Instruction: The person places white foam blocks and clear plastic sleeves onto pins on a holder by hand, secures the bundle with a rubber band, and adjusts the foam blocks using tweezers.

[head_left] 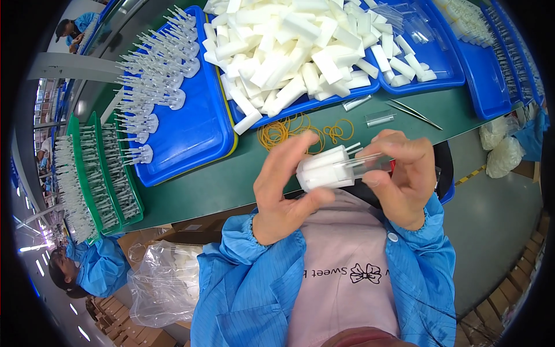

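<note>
In front of my chest, my left hand [283, 199] curls its fingers and thumb around a bundle of white foam blocks [325, 169]. Thin clear strips stick out of the bundle's right end. There my right hand [409, 179] pinches a clear plastic piece [370, 162] between thumb and fingers, against the foam. The exact shape of the clear piece is blurred. Just beyond the bundle, yellow rubber bands [278, 132] lie on the green tabletop [191, 194]. A small clear plastic piece [380, 118] and metal tweezers [415, 114] rest beyond my right hand.
A blue tray [228, 118] at left holds rows of syringe-like parts, beside green racks [107, 173]. Heaped white foam blocks [289, 46] fill another tray at the back. To the right stands a blue tray [451, 63] with clear pieces. Co-workers [101, 266] are at left.
</note>
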Demonstrator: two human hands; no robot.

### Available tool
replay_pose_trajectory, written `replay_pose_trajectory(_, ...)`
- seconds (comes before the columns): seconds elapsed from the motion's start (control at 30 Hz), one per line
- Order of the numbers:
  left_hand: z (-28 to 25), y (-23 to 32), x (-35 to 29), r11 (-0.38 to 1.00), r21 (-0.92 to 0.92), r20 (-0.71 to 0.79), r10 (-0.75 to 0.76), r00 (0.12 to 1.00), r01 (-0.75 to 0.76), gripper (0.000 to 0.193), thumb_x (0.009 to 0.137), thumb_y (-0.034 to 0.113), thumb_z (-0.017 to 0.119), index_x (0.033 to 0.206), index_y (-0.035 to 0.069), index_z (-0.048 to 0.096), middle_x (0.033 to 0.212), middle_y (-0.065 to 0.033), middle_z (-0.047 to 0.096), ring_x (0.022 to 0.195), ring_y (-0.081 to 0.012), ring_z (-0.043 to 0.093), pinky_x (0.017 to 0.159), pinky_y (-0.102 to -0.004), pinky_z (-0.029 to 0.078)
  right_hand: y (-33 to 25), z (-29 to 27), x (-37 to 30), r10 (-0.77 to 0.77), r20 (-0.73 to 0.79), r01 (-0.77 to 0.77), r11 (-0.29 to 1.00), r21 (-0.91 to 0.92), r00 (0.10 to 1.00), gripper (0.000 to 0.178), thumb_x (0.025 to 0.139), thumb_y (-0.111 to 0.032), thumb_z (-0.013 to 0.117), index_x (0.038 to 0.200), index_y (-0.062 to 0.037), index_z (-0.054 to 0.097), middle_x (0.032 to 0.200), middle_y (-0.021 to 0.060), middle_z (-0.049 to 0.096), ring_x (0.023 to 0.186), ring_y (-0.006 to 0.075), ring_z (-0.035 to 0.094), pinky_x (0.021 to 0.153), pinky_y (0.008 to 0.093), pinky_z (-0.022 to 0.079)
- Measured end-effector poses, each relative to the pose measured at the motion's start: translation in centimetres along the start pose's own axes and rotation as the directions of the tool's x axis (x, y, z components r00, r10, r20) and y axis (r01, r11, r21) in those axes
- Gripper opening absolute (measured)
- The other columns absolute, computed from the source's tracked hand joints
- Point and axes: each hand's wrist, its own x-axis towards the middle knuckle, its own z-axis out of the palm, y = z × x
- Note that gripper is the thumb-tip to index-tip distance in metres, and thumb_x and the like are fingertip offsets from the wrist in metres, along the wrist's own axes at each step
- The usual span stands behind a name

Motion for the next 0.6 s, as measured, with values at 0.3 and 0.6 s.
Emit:
replay_pose_trajectory(0.3,-0.6,-0.5,-0.2,0.638,-0.612,0.172,-0.470,0.866,0.468,0.054,0.084,0.028,0.069,0.121,-0.001,0.043,0.115,-0.0086,0.049,0.100,-0.0146,0.055,0.084,-0.0275,0.045,0.6,-1.3,0.3,0.142,-0.038,-0.139,0.988,0.074,0.989,0.030,0.080,-0.006,0.069,0.106,-0.0005,0.055,0.092,0.0112,0.062,0.087,0.0172,0.059,0.079,0.0294,0.046)
replay_pose_trajectory(0.6,-0.7,-0.7,0.1,0.654,-0.636,0.140,-0.425,0.894,0.410,0.046,0.081,0.007,0.071,0.119,-0.003,0.047,0.115,-0.0087,0.049,0.106,-0.0181,0.056,0.092,-0.0298,0.047,0.2,-2.1,0.3,0.023,-0.070,-0.035,0.985,-0.167,0.997,0.021,0.072,-0.006,0.073,0.091,-0.0049,0.064,0.091,0.0073,0.068,0.102,0.0272,0.053,0.092,0.0397,0.039)
